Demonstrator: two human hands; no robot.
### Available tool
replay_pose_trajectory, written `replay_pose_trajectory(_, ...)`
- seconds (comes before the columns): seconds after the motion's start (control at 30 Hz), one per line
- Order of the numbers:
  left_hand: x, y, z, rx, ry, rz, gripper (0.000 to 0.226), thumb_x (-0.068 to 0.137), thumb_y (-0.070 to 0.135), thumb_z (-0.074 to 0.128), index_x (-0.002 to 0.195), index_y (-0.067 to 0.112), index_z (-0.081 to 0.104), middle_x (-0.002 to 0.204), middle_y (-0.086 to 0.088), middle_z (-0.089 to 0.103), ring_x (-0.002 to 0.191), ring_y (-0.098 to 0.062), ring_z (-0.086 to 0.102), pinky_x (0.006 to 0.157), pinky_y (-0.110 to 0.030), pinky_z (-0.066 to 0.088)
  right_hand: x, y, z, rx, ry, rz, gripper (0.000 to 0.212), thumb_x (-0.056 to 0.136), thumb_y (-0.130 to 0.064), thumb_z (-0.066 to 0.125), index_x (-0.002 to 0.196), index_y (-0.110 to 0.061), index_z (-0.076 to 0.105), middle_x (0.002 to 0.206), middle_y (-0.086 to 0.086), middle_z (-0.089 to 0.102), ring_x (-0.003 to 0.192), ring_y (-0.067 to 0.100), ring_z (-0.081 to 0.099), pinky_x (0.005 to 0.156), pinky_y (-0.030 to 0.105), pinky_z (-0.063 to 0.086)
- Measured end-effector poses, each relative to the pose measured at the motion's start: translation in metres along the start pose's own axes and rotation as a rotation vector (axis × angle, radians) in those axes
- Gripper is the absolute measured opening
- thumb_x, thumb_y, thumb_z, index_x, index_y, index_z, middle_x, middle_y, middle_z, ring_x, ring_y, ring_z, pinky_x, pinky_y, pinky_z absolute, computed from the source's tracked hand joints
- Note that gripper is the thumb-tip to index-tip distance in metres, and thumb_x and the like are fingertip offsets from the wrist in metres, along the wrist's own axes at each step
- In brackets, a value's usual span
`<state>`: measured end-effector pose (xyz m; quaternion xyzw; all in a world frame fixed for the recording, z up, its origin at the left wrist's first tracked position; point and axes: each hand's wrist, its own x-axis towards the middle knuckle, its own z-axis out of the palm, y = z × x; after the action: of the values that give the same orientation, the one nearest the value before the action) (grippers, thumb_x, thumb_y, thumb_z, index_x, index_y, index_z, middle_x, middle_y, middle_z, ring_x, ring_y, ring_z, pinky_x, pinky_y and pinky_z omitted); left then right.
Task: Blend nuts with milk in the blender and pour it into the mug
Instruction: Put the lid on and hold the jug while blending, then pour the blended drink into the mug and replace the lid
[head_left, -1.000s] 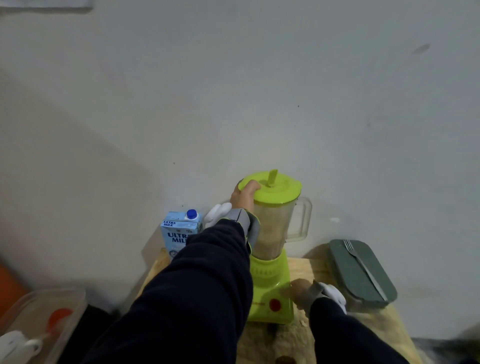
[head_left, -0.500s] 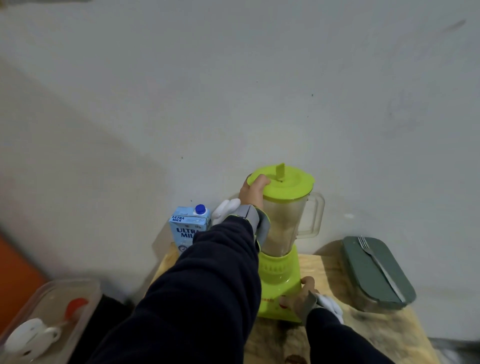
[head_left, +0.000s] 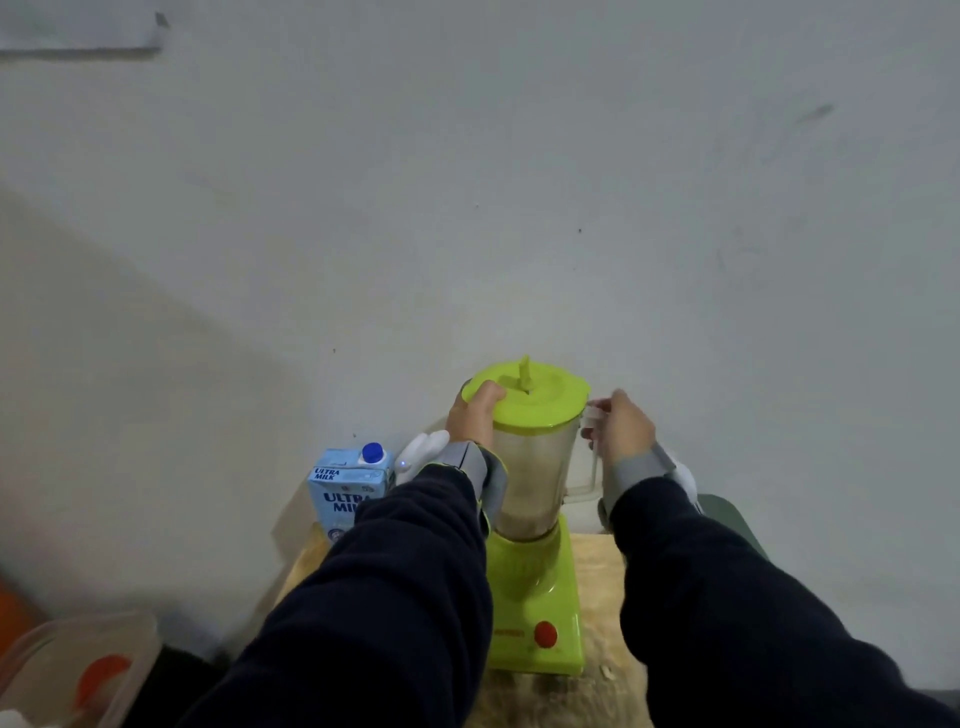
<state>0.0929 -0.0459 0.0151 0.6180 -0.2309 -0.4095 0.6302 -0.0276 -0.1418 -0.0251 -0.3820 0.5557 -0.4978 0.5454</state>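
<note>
Currently both my hands are on the blender jar (head_left: 535, 478), which stands seated on its lime-green motor base (head_left: 537, 613) on the wooden tabletop (head_left: 597, 566), near the table's back edge by the wall. Nearest to me, the base shows a red control knob (head_left: 545, 633) on its front face; neither hand touches it. Above it, the clear plastic jar holds a pale beige mix that appears to fill most of it, so I judge the jar moderately heavy and top-loaded, with liquid that will slosh if tilted fast. My left hand (head_left: 474, 418) is wrapped around the upper left of the jar, thumb resting on the rim of the green lid (head_left: 540, 402), closed on the jar and pressing the lid down. My right hand (head_left: 621, 428) is closed around the top of the clear side handle (head_left: 587, 467). The plastic wall is stiff and smooth, probably slippery if wet; the handle is the proper lifting point, with the other hand steadying the lid, which may only be push-fitted and could pop off when pouring. Behind my left wrist stands the blue Ultra Milk carton (head_left: 348, 488), capped, just beside the blender. A grey-green container (head_left: 727, 514) lies mostly hidden behind my right sleeve. No mug is clearly identifiable in view.
</note>
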Motion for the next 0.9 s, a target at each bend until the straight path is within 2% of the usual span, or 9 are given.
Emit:
replay_pose_trajectory(0.1, -0.002, -0.001, 0.0, 0.007, -0.011, 0.029, 0.029, 0.057, 0.038, 0.053, 0.081, 0.023, 0.06, 0.081, -0.002, 0.057, 0.086, -0.025, 0.053, 0.08, -0.034, 0.041, -0.003, 0.009, 0.004, -0.014, -0.005, 0.021, 0.041, 0.091, -0.026, 0.035, 0.053, -0.012, 0.044, 0.043, 0.004, 0.045, 0.046, 0.023, 0.037, 0.052, 0.03, 0.028)
replay_pose_trajectory(0.27, -0.004, -0.004, 0.005, -0.026, 0.041, 0.192, 0.06, 0.062, 0.034, 0.049, 0.121, 0.022, 0.052, 0.088, 0.003, 0.057, 0.084, -0.02, 0.051, 0.073, -0.025, 0.043, -0.009, 0.017, 0.001, -0.021, 0.007, -0.008, 0.042, 0.087, -0.021, 0.029, 0.047, -0.014, 0.037, 0.024, -0.005, 0.035, 0.046, 0.023, 0.032, 0.052, 0.031, 0.026)
replay_pose_trajectory(0.37, -0.008, -0.006, 0.001, 0.236, 0.235, 0.411, 0.065, 0.07, 0.037, 0.048, 0.133, 0.022, 0.044, 0.112, 0.002, 0.056, 0.096, -0.021, 0.056, 0.086, -0.03, 0.045, -0.01, 0.019, 0.001, 0.029, 0.011, 0.008, 0.041, 0.088, -0.02, 0.029, 0.048, -0.015, 0.037, 0.023, -0.006, 0.035, 0.046, 0.021, 0.031, 0.051, 0.03, 0.024)
replay_pose_trajectory(0.47, -0.015, 0.008, -0.001, 0.752, 0.361, 0.581, 0.037, 0.088, 0.027, 0.046, 0.125, 0.028, 0.051, 0.12, 0.009, 0.059, 0.113, -0.018, 0.055, 0.097, -0.035, 0.039, -0.013, 0.018, 0.0, 0.044, 0.005, 0.001, 0.042, 0.089, -0.018, 0.029, 0.048, -0.014, 0.037, 0.024, -0.005, 0.036, 0.047, 0.022, 0.032, 0.053, 0.03, 0.024)
replay_pose_trajectory(0.53, -0.02, 0.018, 0.004, 0.987, 0.287, 0.529, 0.037, 0.093, 0.035, 0.035, 0.124, 0.031, 0.054, 0.13, 0.006, 0.055, 0.12, -0.019, 0.051, 0.099, -0.036, 0.032, -0.017, 0.018, -0.001, 0.037, -0.004, -0.021, 0.042, 0.089, -0.017, 0.028, 0.048, -0.014, 0.038, 0.028, -0.005, 0.039, 0.048, 0.022, 0.033, 0.053, 0.031, 0.026)
replay_pose_trajectory(0.63, -0.026, 0.028, 0.02, 1.157, 0.177, 0.384, 0.064, 0.079, 0.062, 0.024, 0.123, 0.026, 0.054, 0.128, -0.004, 0.055, 0.115, -0.028, 0.051, 0.099, -0.041, 0.035, -0.02, 0.017, -0.003, 0.016, -0.011, -0.026, 0.041, 0.089, -0.016, 0.029, 0.049, -0.013, 0.038, 0.043, 0.003, 0.042, 0.05, 0.022, 0.034, 0.056, 0.031, 0.028)
replay_pose_trajectory(0.8, -0.027, 0.042, 0.049, 1.261, 0.082, 0.054, 0.104, 0.051, 0.086, 0.042, 0.133, 0.023, 0.036, 0.113, -0.008, 0.037, 0.122, -0.036, 0.04, 0.104, -0.052, 0.033, -0.027, 0.013, -0.008, -0.054, -0.015, -0.022, 0.041, 0.091, -0.011, 0.029, 0.051, -0.01, 0.039, 0.051, 0.007, 0.042, 0.056, 0.024, 0.037, 0.067, 0.035, 0.033)
replay_pose_trajectory(0.87, -0.027, 0.045, 0.055, 1.252, 0.056, -0.004, 0.095, 0.058, 0.083, 0.052, 0.133, 0.028, 0.03, 0.12, -0.007, 0.033, 0.131, -0.038, 0.034, 0.108, -0.055, 0.03, -0.03, 0.01, -0.009, -0.086, -0.022, -0.045, 0.041, 0.093, -0.011, 0.028, 0.053, -0.009, 0.039, 0.054, 0.008, 0.042, 0.057, 0.025, 0.037, 0.069, 0.033, 0.034)
replay_pose_trajectory(0.9, -0.027, 0.046, 0.057, 1.223, 0.06, -0.003, 0.075, 0.065, 0.076, 0.056, 0.122, 0.033, 0.031, 0.117, -0.005, 0.033, 0.13, -0.036, 0.035, 0.109, -0.052, 0.032, -0.03, 0.009, -0.011, -0.093, -0.026, -0.054, 0.042, 0.094, -0.011, 0.027, 0.054, -0.009, 0.039, 0.055, 0.008, 0.043, 0.057, 0.025, 0.037, 0.069, 0.033, 0.034)
